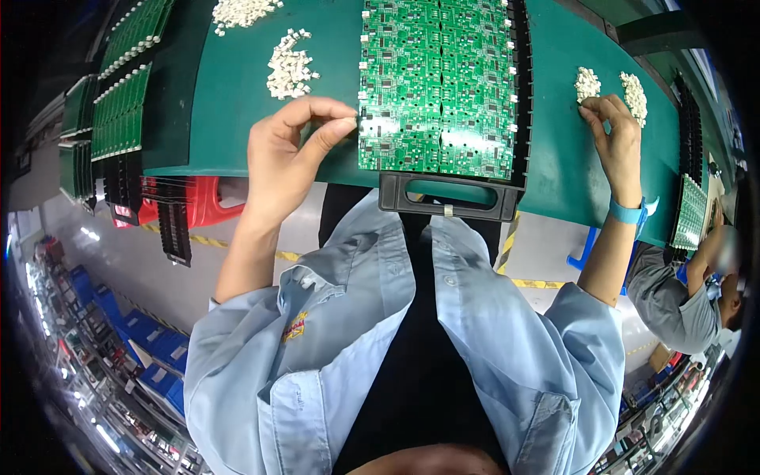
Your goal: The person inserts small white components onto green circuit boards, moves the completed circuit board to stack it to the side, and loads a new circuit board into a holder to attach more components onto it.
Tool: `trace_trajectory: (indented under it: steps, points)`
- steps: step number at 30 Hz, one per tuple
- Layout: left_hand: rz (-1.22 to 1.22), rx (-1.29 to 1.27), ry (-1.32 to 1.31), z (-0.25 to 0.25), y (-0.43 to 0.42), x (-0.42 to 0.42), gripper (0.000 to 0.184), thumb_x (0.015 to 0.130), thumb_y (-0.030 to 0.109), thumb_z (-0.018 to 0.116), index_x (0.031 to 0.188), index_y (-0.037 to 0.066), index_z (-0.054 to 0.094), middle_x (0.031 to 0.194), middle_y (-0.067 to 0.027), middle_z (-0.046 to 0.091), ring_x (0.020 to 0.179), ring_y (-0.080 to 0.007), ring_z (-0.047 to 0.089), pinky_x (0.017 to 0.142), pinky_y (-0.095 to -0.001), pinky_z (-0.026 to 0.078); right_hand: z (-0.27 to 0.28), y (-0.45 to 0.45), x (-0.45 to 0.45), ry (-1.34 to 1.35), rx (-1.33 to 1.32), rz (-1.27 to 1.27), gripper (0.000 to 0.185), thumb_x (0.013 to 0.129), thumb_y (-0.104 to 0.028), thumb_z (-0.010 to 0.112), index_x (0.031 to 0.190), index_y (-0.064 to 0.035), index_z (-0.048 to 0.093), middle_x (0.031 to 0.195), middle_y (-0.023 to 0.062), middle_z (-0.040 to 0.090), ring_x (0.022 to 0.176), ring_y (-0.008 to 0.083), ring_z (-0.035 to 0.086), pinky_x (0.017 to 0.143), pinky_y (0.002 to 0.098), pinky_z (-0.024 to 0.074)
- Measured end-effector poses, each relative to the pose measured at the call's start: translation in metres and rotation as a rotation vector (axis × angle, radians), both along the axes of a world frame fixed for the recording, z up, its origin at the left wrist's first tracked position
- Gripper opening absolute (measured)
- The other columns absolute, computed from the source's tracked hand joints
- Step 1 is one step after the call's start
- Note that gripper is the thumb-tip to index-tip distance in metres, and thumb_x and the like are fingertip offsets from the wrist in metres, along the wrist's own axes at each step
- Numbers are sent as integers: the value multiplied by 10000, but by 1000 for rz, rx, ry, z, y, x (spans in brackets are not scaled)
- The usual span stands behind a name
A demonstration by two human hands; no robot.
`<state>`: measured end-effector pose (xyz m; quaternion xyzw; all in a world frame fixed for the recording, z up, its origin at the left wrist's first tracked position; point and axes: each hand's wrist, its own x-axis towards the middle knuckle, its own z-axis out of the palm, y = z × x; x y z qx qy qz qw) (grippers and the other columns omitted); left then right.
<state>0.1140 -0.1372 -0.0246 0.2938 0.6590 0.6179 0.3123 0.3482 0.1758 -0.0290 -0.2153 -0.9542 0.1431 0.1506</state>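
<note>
A green circuit board panel (439, 95) lies in a black rack with a handle (447, 207), and small white connectors line its left and right edges. At its left edge, the thumb and index finger of my left hand (286, 154) are pinched on a tiny white connector (354, 120), mostly covered by the fingertips. My right hand (616, 134), with a blue wristband (627, 212), has thumb and index finger together at the lower end of a pile of white connectors (587, 82). What is between those fingertips is hidden.
More white connector piles lie on the green table (222, 111): one near my left hand (290, 67), one at the upper left (241, 11), one at far right (634, 98). Green boards (120, 111) stand in racks at left. A person in grey (673, 305) sits at right.
</note>
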Motion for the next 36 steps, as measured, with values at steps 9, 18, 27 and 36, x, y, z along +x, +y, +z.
trace_trajectory:
  steps: [9,18,27,36]
  points:
    - [57,19,574,-22,4,5,110,741,27,705,849,42,719,856,-41,596,768,-154,507,701,-257,413,-3,0,1,-11,51,-4,65,809,-25,624,869,-3,616,828,57,583,643,187,529,613,289,439]
    - [82,63,751,-27,3,4,137,715,26,718,850,49,719,837,-35,594,742,-159,486,702,-260,396,-4,-1,-1,-34,147,-2,50,817,-36,619,854,-8,602,833,61,584,643,198,534,609,294,442]
    - [67,71,797,-29,3,3,144,713,15,712,855,43,710,825,-35,592,732,-164,474,707,-271,387,5,-7,-3,58,-4,13,55,836,-44,619,862,3,610,762,59,615,597,161,525,571,267,426]
    - [53,55,848,-29,2,1,153,709,24,717,860,43,705,827,-31,587,741,-169,476,740,-282,380,12,-13,-4,83,-224,-40,85,837,-56,644,887,12,632,745,37,633,598,105,506,570,210,408]
